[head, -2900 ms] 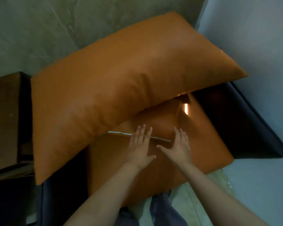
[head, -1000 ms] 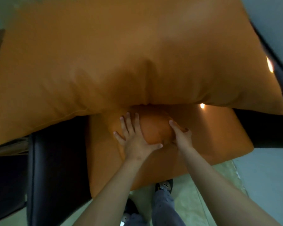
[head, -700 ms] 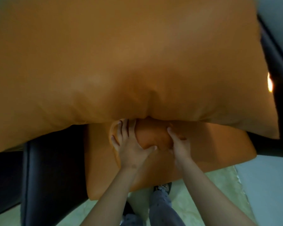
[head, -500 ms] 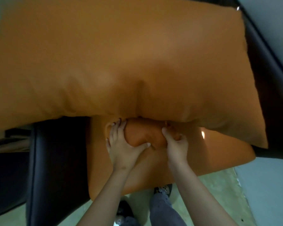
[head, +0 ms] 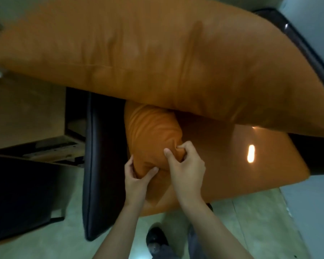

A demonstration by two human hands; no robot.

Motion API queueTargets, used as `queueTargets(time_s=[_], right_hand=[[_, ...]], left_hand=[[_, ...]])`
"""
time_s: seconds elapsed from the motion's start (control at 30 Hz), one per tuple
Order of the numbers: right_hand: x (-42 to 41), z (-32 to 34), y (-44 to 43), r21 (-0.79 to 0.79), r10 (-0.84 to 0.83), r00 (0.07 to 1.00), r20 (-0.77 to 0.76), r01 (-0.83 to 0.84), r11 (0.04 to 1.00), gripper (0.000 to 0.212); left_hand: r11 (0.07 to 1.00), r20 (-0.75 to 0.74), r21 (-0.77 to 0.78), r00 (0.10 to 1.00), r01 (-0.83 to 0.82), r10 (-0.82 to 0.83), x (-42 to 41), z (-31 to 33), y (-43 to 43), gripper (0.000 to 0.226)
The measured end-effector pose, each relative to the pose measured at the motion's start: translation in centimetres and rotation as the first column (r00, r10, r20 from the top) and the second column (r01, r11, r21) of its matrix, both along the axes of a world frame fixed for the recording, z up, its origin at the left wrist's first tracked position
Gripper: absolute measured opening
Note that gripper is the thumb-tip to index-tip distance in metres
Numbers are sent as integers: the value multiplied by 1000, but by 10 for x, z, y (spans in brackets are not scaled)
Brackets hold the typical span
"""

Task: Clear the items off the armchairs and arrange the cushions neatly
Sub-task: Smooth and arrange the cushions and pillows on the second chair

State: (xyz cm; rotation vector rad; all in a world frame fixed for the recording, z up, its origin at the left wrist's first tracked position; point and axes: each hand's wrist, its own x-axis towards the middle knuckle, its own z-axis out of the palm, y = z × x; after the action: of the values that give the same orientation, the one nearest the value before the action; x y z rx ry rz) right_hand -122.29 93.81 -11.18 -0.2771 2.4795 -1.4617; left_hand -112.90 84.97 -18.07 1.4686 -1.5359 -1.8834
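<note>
Small cushion (head: 151, 135) on the armchair seat (head: 223, 174), half under the big cushion (head: 157, 53) — now drawn further out than before, left hand (head: 137, 176) and right hand (head: 185, 165) gripping its near end; repositioning looks imminent.

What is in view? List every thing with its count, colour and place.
large glossy rectangular back cushion: one, orange, tilted across the top, over the roll.
small wrinkled roll cushion: one, orange, on the seat, far end under the back cushion.
flat glossy seat cushion: one, orange, inside the armchair.
padded armchair shell: one, black, around the seat cushion.
wooden side table: one, brown, left.
shoe: one, black, on the floor, bottom.
tiled floor: one, pale green, bottom.
left grip: one, bare hand, holding the roll's near end.
right grip: one, bare hand, pinching the same end.
</note>
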Motion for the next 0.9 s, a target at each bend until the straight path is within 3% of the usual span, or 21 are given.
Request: queueTargets(time_s=[0.1,0.27,0.37,0.43,0.57,0.63,0.77,0.9], right_hand=[[35,-4,-12,36,55,997,-54,-54,998,29],[97,-24,-27,119,197,972,-131,-182,976,25],[120,-40,-22,193,278,956,-91,-257,947,27],[121,-47,-11,196,252,967,-34,-241,951,29],[112,-53,9,37,119,978,168,-127,991,39],[105,-66,15,31,67,969,240,-76,997,40],[84,-95,12,59,72,916,394,-103,993,24],[60,-94,-2,44,96,860,501,-136,990,30]], left_hand=[[998,-15,51,1000,23,-23,32,-1,-16,99],[949,-81,303,990,-85,114,88,-10,-22,75],[930,-23,366,999,-16,26,108,-14,-20,77],[938,33,346,999,23,-37,110,-13,-19,76],[980,124,196,992,-40,16,100,0,-19,59],[992,108,122,994,-10,-3,90,8,-20,68],[988,249,37,956,152,-156,60,9,-18,128],[978,430,47,879,204,-204,37,0,-9,133]])
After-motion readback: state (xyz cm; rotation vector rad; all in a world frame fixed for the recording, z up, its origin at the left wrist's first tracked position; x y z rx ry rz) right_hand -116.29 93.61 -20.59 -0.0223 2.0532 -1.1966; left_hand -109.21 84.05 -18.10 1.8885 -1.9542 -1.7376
